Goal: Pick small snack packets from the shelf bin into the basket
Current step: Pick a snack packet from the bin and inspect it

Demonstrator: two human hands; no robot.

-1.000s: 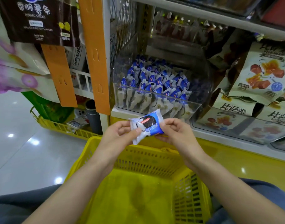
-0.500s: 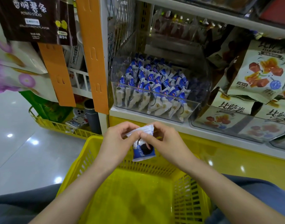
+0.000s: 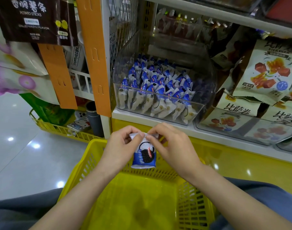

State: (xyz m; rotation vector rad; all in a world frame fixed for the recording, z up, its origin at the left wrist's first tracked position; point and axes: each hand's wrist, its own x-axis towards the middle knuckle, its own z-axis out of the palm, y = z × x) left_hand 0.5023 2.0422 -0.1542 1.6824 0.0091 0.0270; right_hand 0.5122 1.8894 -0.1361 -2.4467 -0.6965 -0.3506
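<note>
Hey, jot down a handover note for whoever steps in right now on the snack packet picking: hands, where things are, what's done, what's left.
Left hand: pinches the top seam of one blue-and-white snack packet.
Right hand: pinches the same seam from the other side.
The packet hangs upright over the far edge of the yellow basket.
The clear shelf bin holds many more packets.
Done: one packet is out of the bin; none shows inside the basket.
Left: drop this one in, then pick more.
</note>
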